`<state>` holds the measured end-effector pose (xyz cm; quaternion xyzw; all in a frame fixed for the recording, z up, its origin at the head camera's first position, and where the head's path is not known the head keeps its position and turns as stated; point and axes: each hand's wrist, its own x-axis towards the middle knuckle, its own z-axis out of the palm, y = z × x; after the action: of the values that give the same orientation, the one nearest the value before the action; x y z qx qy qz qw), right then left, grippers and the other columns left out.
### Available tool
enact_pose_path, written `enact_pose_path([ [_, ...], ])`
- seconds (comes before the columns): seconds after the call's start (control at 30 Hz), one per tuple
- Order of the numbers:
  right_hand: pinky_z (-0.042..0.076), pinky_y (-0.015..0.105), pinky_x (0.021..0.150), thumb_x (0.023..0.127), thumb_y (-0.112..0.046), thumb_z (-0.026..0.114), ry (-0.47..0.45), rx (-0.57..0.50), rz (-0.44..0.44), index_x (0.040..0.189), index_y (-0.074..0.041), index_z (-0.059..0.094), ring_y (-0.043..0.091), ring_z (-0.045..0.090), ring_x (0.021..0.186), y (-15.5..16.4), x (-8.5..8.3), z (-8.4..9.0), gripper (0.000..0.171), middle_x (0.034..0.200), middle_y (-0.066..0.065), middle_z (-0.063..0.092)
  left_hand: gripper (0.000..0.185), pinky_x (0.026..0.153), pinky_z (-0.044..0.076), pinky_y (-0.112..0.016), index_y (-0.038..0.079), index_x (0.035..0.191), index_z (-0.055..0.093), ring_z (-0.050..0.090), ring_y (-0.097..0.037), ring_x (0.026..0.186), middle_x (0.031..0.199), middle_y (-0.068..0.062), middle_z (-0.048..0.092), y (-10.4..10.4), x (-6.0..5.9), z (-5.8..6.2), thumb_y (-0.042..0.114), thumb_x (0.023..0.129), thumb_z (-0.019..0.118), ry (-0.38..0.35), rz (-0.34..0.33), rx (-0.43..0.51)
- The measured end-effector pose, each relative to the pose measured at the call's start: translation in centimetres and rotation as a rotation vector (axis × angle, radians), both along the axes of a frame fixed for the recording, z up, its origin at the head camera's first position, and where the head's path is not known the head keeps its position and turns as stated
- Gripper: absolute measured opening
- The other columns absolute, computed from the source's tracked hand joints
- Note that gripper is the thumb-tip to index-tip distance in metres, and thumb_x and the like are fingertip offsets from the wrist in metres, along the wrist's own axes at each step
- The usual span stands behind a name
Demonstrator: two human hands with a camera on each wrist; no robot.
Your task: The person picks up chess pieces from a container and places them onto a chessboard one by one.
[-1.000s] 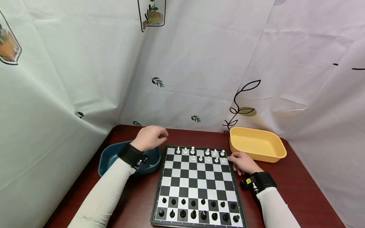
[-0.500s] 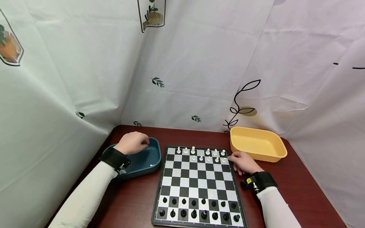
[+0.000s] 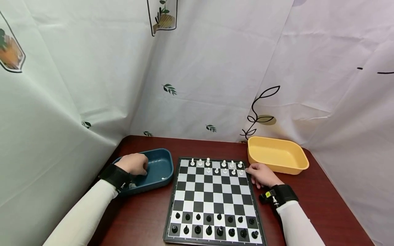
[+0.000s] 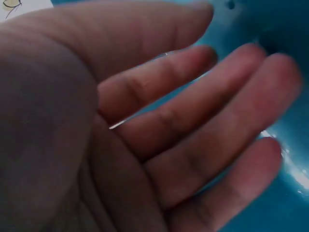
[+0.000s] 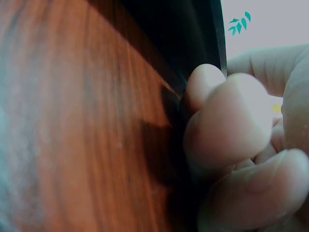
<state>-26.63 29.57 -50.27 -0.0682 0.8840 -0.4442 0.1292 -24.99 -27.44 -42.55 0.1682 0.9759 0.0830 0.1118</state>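
My left hand (image 3: 133, 164) is down inside the blue tray (image 3: 167, 159), its fingers loosely bent. In the left wrist view nothing shows between the thumb and fingers (image 4: 207, 125); a small dark spot near the fingertips is too blurred to name. A small white piece (image 3: 163, 178) lies in the tray, and another pale one shows by the wrist. My right hand (image 3: 263, 175) holds the chessboard (image 3: 212, 188) at its far right edge, curled fingers (image 5: 229, 123) against the black side. White chess pieces (image 3: 208, 162) stand in two partly filled rows at the board's far end.
Two full rows of black chess pieces (image 3: 209, 230) stand at the board's near end. A yellow tray (image 3: 277, 167) sits behind my right hand. The dark red table (image 3: 138, 218) ends at a hanging white cloth (image 3: 200, 85).
My left hand has moved left from beside the board's far left corner, over the blue tray, and down into it. The right hand stays at the board's edge.
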Motion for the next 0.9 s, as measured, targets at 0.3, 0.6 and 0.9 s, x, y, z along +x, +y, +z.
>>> enact_pose_path([
  [0.3,0.041,0.028,0.041,0.109,-0.029,0.066,0.004,-0.002,-0.001,0.090,-0.008,0.066,0.017,0.058,0.042,0.0,0.2,0.1,0.029,0.063,0.006,0.063,0.046,0.055,0.034,-0.032,0.021,0.060,0.056,0.044,-0.012,0.055,0.059,0.009,0.042,-0.5,1.1,0.2,0.029,0.085,0.094,-0.069,0.068,-0.069],
  [0.6,0.040,0.028,0.041,0.110,-0.029,0.065,0.003,-0.005,-0.004,0.090,-0.007,0.066,0.017,0.057,0.041,-0.1,0.2,0.2,0.030,0.063,0.006,0.064,0.049,0.056,0.039,-0.035,0.019,0.061,0.062,0.050,-0.014,0.058,0.060,0.007,0.050,-1.2,2.9,1.1,0.045,0.078,0.099,-0.066,0.130,-0.104],
  [0.9,0.041,0.028,0.041,0.110,-0.027,0.065,0.010,-0.003,-0.002,0.090,-0.007,0.067,0.017,0.058,0.041,-0.1,0.3,0.2,0.028,0.063,0.006,0.063,0.044,0.058,0.041,-0.038,0.017,0.062,0.063,0.050,-0.016,0.061,0.063,0.003,0.052,-1.5,3.5,1.7,0.036,0.073,0.100,-0.067,0.156,-0.122],
])
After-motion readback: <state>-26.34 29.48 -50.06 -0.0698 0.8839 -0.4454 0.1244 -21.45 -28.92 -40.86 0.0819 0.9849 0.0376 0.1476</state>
